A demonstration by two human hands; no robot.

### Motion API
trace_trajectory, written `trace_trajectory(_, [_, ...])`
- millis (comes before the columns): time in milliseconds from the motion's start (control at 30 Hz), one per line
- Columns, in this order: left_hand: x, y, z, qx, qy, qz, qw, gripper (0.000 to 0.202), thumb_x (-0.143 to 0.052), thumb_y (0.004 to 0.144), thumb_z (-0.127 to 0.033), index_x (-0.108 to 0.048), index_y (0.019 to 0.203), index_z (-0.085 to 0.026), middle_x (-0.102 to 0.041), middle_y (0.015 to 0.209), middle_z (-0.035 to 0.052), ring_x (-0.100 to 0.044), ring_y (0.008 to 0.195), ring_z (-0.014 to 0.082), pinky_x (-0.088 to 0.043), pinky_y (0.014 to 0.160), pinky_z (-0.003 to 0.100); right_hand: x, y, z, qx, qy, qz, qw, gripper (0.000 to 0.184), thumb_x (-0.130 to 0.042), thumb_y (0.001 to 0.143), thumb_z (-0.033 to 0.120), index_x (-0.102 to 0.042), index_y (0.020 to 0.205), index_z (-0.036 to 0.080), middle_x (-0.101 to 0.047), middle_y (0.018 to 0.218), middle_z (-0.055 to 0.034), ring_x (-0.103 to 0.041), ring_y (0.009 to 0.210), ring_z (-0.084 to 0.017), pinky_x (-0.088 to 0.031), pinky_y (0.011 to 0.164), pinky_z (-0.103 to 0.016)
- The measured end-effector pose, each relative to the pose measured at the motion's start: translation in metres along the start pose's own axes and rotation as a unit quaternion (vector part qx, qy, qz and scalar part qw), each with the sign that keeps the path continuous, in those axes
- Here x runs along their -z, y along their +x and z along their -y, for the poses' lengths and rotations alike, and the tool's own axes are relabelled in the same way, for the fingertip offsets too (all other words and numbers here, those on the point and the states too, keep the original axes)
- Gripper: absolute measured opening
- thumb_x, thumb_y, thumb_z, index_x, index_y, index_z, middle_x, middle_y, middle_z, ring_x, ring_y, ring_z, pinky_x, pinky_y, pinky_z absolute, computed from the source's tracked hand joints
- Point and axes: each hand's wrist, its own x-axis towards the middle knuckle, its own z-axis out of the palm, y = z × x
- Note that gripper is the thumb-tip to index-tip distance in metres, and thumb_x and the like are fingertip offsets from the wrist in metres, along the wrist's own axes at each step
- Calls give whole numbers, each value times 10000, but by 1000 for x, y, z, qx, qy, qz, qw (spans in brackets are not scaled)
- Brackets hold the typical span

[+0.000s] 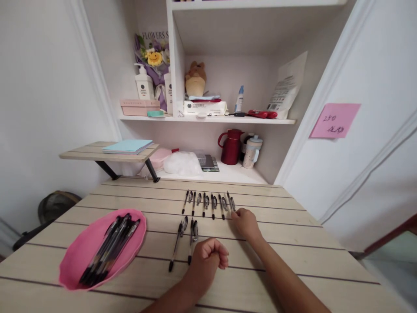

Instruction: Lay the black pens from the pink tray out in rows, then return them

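My right hand (246,222) has its fingers pinched at the near end of an uncapped black pen (229,200), the rightmost in a row, with a dark clipped cap (232,203) beside it. My left hand (208,260) is curled with its fingers bent in, and nothing shows in it. Just left of it lies another uncapped pen (190,245) with its cap (195,230). Further left is one more pen (175,250) with a cap (184,223) near its tip. Several pens (204,204) with caps beside them form the back row.
A pink scalloped tray (138,250) at the left holds a bundle of pens (112,248). Behind it stands a small raised shelf (87,150) bearing blue paper (128,146). A red jug (231,148) and a cup (252,152) stand in the lower cubby.
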Motion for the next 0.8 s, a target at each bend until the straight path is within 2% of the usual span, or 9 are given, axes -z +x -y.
trace_trajectory(100, [3, 4, -6, 7, -84, -52, 995, 202, -556, 671, -207, -600, 857, -141, -629, 732, 57, -575, 687, 147, -434, 678, 289, -2, -31, 9, 41, 71, 23, 996, 269, -410, 769, 308, -569, 604, 166, -609, 590, -36, -537, 581, -138, -374, 544, -216])
trace_trajectory(200, [8, 7, -10, 25, -160, -93, 982, 424, -637, 656, -392, -569, 994, -146, -629, 913, 114, -581, 872, 199, -422, 806, 335, -8, -71, 20, 104, 241, 100, 960, 237, -459, 750, 331, -501, 576, 175, -531, 532, 11, -455, 509, -105, -335, 481, -203])
trace_trajectory(300, [11, 9, -11, 35, -192, -102, 975, 464, -644, 648, -440, -554, 989, -138, -620, 807, 82, -594, 808, 193, -438, 765, 326, -9, -91, 24, 130, 305, 188, 924, 245, -502, 743, 367, -474, 588, 180, -496, 524, 36, -418, 481, -86, -316, 469, -199])
trace_trajectory(367, [11, 10, -10, 30, -201, -110, 973, 423, -641, 649, -441, -550, 932, -141, -571, 665, 16, -590, 685, 157, -452, 689, 298, -6, -84, 20, 124, 291, 219, 923, 264, -472, 763, 393, -477, 600, 185, -487, 506, 41, -424, 459, -89, -324, 467, -205])
trace_trajectory(400, [11, 10, -9, 27, -201, -113, 973, 405, -639, 648, -445, -546, 902, -143, -533, 611, -14, -573, 616, 135, -453, 641, 279, -4, -74, 16, 112, 266, 216, 933, 270, -441, 778, 399, -487, 616, 188, -492, 500, 38, -440, 455, -97, -334, 470, -211])
trace_trajectory(500, [8, 8, -4, 32, -175, -107, 978, 383, -617, 654, -466, -529, 858, -154, -439, 534, -71, -439, 416, 59, -384, 449, 200, 1, -32, 0, 48, 129, 38, 990, 172, -456, 759, 332, -543, 758, 183, -599, 688, -20, -548, 643, -149, -391, 596, -239])
trace_trajectory(567, [6, 7, 2, 46, -145, -89, 984, 374, -590, 671, -479, -518, 851, -159, -415, 519, -85, -319, 339, 23, -266, 353, 163, 0, -5, -7, -9, 58, -36, 998, 263, -478, 738, 295, -528, 953, 152, -617, 854, -78, -568, 775, -184, -393, 664, -259])
trace_trajectory(667, [3, 6, 10, 68, -109, -50, 990, 370, -561, 682, -497, -508, 834, -164, -410, 493, -92, -226, 295, 6, -163, 312, 159, -8, 21, -8, -40, 34, -61, 997, 435, -497, 720, 244, -437, 1124, 91, -590, 983, -150, -556, 898, -223, -378, 723, -281])
trace_trajectory(800, [2, 5, 10, 66, -76, -28, 995, 364, -530, 694, -506, -505, 811, -162, -407, 469, -87, -221, 283, 11, -134, 307, 168, -18, 29, -2, -52, 23, -60, 997, 440, -462, 734, 159, -403, 1158, 60, -590, 972, -188, -560, 908, -243, -364, 727, -298])
